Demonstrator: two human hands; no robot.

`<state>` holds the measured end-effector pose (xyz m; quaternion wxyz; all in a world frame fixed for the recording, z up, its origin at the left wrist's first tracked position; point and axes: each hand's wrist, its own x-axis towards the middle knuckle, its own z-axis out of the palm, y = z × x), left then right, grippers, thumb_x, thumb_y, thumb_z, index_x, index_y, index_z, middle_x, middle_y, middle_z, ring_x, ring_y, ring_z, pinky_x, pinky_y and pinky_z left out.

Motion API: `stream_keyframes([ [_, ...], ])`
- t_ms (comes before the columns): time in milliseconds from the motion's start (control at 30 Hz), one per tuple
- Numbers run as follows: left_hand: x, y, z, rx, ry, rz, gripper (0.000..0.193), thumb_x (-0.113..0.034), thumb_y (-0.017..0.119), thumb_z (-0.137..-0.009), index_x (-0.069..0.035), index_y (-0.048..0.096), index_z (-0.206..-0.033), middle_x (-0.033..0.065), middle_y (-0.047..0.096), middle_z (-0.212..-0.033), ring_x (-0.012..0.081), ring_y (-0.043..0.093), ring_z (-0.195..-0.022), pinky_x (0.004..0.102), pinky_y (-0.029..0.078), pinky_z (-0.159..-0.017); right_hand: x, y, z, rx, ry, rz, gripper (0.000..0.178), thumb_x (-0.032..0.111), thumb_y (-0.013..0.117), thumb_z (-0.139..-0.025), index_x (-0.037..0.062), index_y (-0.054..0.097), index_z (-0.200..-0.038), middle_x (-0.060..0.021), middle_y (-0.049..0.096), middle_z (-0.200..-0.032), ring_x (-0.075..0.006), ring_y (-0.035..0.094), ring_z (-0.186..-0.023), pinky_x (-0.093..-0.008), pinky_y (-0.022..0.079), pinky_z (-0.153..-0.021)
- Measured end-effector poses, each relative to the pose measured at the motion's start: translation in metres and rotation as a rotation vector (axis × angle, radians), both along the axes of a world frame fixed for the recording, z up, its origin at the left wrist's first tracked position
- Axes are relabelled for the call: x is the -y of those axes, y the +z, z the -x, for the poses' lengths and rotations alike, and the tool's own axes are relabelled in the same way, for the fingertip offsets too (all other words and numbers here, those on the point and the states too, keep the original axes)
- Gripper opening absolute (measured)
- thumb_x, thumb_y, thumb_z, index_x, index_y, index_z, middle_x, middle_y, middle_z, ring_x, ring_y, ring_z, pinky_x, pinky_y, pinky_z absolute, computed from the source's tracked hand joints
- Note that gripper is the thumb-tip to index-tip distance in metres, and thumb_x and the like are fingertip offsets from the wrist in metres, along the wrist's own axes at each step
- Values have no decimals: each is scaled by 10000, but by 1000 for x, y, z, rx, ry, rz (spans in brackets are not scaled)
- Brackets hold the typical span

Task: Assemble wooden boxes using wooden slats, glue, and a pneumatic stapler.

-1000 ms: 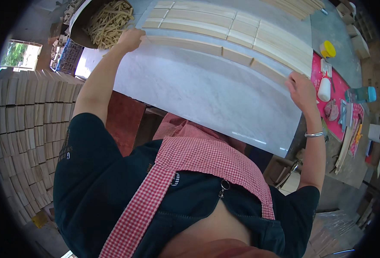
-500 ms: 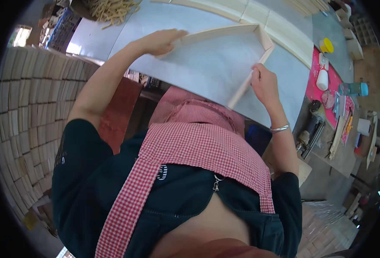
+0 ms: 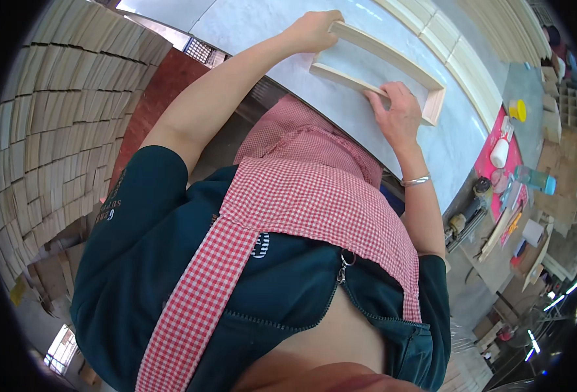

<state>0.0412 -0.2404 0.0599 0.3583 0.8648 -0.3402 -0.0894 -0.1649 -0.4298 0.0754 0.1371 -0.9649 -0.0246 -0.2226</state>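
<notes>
On the marbled table (image 3: 458, 147), a long wooden frame (image 3: 390, 52) lies between the two hands, its right end square and its far side bowed by the lens. The left hand (image 3: 318, 31) is curled around the frame's far left end, fingers bent over the wood; it covers that corner, so whether the joint there is closed cannot be told. The right hand (image 3: 399, 108) pinches the near side between thumb and fingers.

Writing shows on the dark shirt (image 3: 282, 281): small lettering (image 3: 113, 208) down the left sleeve, and a striped white print (image 3: 262, 245) on the chest, partly cut off by the checked apron (image 3: 314, 189).

Pale slats (image 3: 461, 59) lie just beyond the frame, taking up the far part of the table. To the right, on a pink mat (image 3: 482, 163), stands or lies a white bottle (image 3: 499, 153), with a yellow tub (image 3: 517, 110) and a blue-capped jar (image 3: 535, 178) near it. Stacked wood (image 3: 73, 98) rises at the left, beside a red panel (image 3: 154, 98). A bracelet (image 3: 416, 179) circles the right wrist.
</notes>
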Motion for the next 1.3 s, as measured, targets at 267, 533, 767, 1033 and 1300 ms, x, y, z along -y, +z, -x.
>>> stream_keyframes([
  [267, 0, 6, 0, -13, 0, -57, 431, -69, 606, -803, -99, 631, -1233, 196, 707, -1069, 327, 682, -843, 407, 581, -789, -3, 0, -6, 18, -15, -29, 223, 266, 784, -837, 110, 631, -879, -5, 636, -832, -212, 605, -756, -331, 463, -703],
  [533, -48, 4, 14, -458, -292, 189, 930, -105, 837, -744, -209, 386, -1550, 167, 703, -1046, 253, 666, -814, 358, 614, -763, -2, -1, -2, -81, -52, -15, 201, 241, 769, -851, 106, 644, -932, -12, 646, -885, -209, 612, -794, -328, 468, -732],
  [767, -50, -2, 9, -278, -279, 109, 1150, -90, 907, -692, -251, 243, -1617, 138, 688, -1025, 222, 652, -809, 331, 622, -747, -38, 23, -31, -16, 240, -79, 328, 122, 739, -868, 106, 692, -1192, -52, 661, -1075, -221, 622, -882, -315, 499, -795],
  [1033, -47, -3, 8, -276, -312, 263, 1092, -112, 897, -682, -161, 299, -1593, 142, 664, -930, 212, 630, -762, 309, 568, -713, -64, 3, -63, -17, 371, -244, 353, -14, 686, -819, 103, 723, -1149, -33, 616, -987, -216, 586, -810, -318, 506, -743],
  [1300, -55, 5, 10, -425, -277, 264, 957, -1, 823, -699, -23, 338, -1524, 139, 661, -977, 201, 635, -767, 311, 555, -667, -66, 26, -66, -105, 431, -279, 334, -16, 697, -818, 64, 720, -1141, -54, 617, -993, -227, 576, -798, -332, 506, -740],
])
